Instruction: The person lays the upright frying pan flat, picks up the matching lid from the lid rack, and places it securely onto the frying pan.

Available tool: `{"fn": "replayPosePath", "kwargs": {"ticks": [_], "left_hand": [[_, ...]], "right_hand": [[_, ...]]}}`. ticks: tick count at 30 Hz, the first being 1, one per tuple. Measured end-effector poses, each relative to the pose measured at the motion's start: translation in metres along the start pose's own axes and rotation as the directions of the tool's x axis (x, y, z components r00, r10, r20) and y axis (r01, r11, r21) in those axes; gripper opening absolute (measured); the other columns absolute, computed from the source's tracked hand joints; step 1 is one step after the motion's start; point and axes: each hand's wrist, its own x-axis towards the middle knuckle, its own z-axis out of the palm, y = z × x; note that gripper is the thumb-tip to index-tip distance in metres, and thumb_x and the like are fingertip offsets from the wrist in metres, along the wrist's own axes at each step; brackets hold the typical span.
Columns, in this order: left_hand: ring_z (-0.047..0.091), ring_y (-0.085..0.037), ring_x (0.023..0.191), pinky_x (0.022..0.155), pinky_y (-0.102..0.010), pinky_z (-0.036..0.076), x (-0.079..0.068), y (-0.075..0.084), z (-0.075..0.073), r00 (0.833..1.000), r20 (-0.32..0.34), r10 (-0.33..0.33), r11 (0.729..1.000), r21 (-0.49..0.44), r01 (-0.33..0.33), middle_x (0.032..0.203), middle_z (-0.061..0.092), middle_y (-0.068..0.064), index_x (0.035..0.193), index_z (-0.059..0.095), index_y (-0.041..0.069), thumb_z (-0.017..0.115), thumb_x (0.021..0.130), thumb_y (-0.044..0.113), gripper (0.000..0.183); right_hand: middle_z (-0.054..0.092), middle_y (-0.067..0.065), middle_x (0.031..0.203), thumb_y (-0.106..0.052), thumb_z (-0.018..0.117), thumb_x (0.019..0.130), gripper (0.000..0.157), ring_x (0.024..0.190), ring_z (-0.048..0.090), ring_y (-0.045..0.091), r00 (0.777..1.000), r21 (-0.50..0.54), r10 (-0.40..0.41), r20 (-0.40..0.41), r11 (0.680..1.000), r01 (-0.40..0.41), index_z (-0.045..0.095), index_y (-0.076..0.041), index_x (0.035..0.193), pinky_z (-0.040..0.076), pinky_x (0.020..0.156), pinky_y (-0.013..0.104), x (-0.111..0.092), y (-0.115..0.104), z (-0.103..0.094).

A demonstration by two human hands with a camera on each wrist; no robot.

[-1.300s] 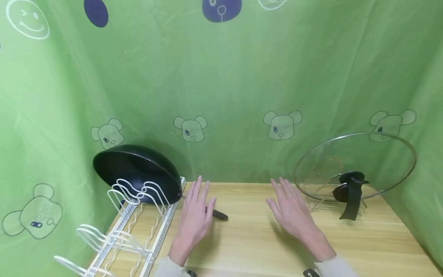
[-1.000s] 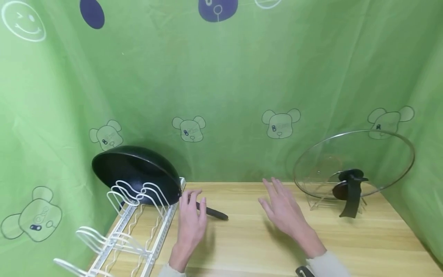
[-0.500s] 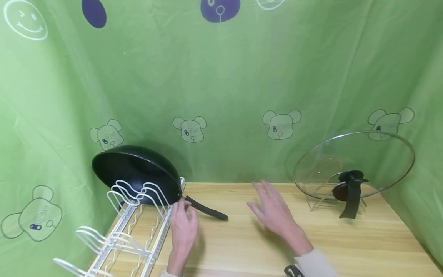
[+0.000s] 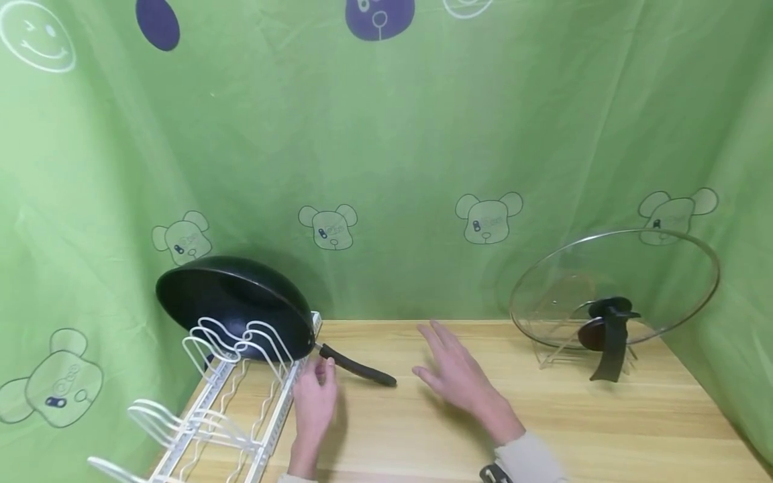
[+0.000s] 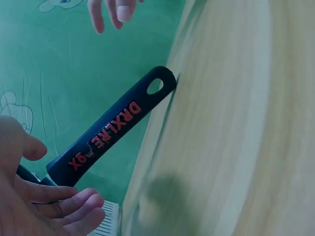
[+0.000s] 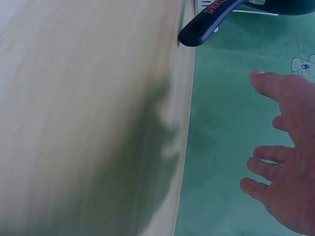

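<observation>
A black wok [image 4: 232,302] leans tilted in the far end of a white wire rack [image 4: 256,444] at the left. Its black handle [image 4: 361,369] points right, low over the table, and carries red lettering in the left wrist view. My left hand [image 4: 316,394] is beside the root of the handle, thumb and fingers spread apart around that spot without gripping it; in the left wrist view its fingers [image 5: 74,209] lie right by the handle's end. My right hand [image 4: 455,376] hovers over the table right of the handle tip, fingers extended and holding nothing.
A large glass lid [image 4: 561,251] with a black knob stands tilted in a small wire stand [image 4: 558,352] at the right of the wooden table [image 4: 417,436]. Green cloth [image 4: 392,154] with bear prints hangs behind and along both sides. White loops of the rack rise at the front left.
My left hand has drawn back and left from over the handle to beside its root, its fingers bending on the way. My right hand has moved left toward the handle. Wok and lid stay put.
</observation>
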Motion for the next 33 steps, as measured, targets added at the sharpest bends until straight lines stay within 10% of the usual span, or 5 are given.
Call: {"fn": "replayPosePath", "kwargs": {"ticks": [8, 12, 20, 27, 33], "left_hand": [[0.063, -0.031, 0.092, 0.084, -0.045, 0.050, 0.006, 0.000, 0.003, 0.988, 0.031, -0.151, 0.974, -0.165, 0.154, 0.100, 0.066, -0.018, 0.118, 0.058, -0.006, 0.056, 0.095, 0.027, 0.040], [0.064, -0.034, 0.094, 0.088, -0.047, 0.048, 0.011, -0.002, 0.006, 0.967, 0.120, -0.226, 0.903, -0.346, 0.254, 0.102, 0.066, -0.022, 0.120, 0.056, -0.007, 0.053, 0.097, 0.030, 0.044], [0.063, -0.027, 0.100, 0.095, -0.043, 0.045, 0.017, -0.008, 0.016, 0.921, 0.273, -0.279, 0.645, -0.657, 0.390, 0.112, 0.061, -0.025, 0.123, 0.046, -0.010, 0.054, 0.097, 0.029, 0.047], [0.056, -0.031, 0.113, 0.102, -0.039, 0.039, 0.020, -0.010, 0.018, 0.881, 0.423, -0.210, 0.322, -0.821, 0.471, 0.114, 0.058, -0.019, 0.125, 0.036, -0.007, 0.053, 0.096, 0.016, 0.040], [0.055, -0.030, 0.111, 0.104, -0.039, 0.037, 0.026, -0.010, 0.015, 0.864, 0.467, -0.189, 0.171, -0.851, 0.497, 0.112, 0.058, -0.017, 0.115, 0.040, 0.001, 0.054, 0.095, 0.013, 0.028]], "right_hand": [[0.026, 0.013, 0.152, -0.042, 0.068, 0.084, 0.077, 0.135, 0.031, 0.032, 0.999, 0.041, -0.023, 0.036, 0.999, 0.021, 0.030, -0.021, 0.148, 0.033, 0.104, 0.051, 0.002, -0.009, 0.007], [0.028, 0.013, 0.151, -0.040, 0.069, 0.084, 0.077, 0.135, 0.032, 0.031, 0.998, 0.064, -0.032, 0.058, 0.998, 0.028, 0.029, -0.022, 0.148, 0.035, 0.102, 0.050, 0.004, -0.014, 0.011], [0.033, 0.012, 0.148, -0.041, 0.067, 0.085, 0.074, 0.134, 0.034, 0.028, 0.992, 0.100, -0.037, 0.118, 0.995, 0.025, 0.033, -0.017, 0.146, 0.034, 0.105, 0.045, 0.008, -0.025, 0.021], [0.042, 0.009, 0.141, -0.040, 0.068, 0.085, 0.071, 0.128, 0.042, 0.025, 0.990, 0.119, -0.033, 0.139, 0.993, 0.016, 0.037, -0.013, 0.143, 0.036, 0.104, 0.041, 0.006, -0.031, 0.031], [0.051, 0.010, 0.131, -0.034, 0.070, 0.084, 0.067, 0.118, 0.051, 0.023, 0.989, 0.160, -0.067, 0.132, 0.986, 0.045, 0.043, -0.005, 0.138, 0.042, 0.099, 0.039, 0.010, -0.042, 0.037]]}}
